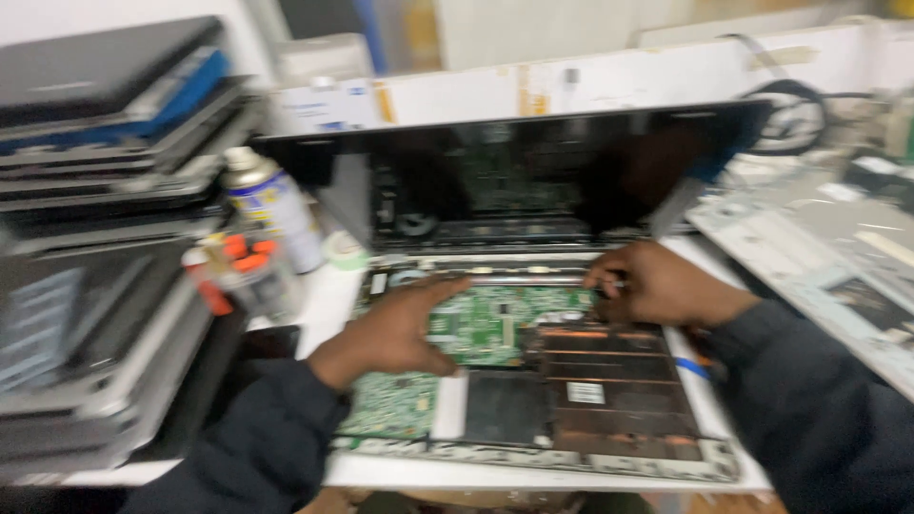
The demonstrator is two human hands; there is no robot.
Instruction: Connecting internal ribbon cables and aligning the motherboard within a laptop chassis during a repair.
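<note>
Looking down on a white table point(324, 295), we have an opened laptop base with its green circuit board and dark copper-toned inner frame exposed point(533, 371), lying flat near the front edge, its black screen lid point(533, 162) tipped up behind it towards the back edge. The picture is blurred, so fine detail is hard to call.

Left hand point(395, 333) is down flat on the green circuit board point(495, 319), palm pressing, fingers spread and stretched out towards the back of the board, thumb splayed to the front. Nothing is gripped in it; it lies open on the board's left half.

Right hand point(647, 284) sits at the back right part of the laptop base, fingers curled together and pinched close at the rear edge of the board. Whether it holds a small part or tool there, I cannot tell, the blur hides it. Both dark sleeves come in from the front corners.

Off to the left side of the table, a white and blue spray can with a silver top point(271, 205) stands upright, just beside the laptop's lid. In front of it are some orange-capped small items point(233, 262), too blurred to name. Further left, a tall stack of closed grey and black laptops point(95, 190) is piled up. Over on the right edge lies a grey laptop cover panel point(838, 257), tilted, well apart from the hands.
</note>
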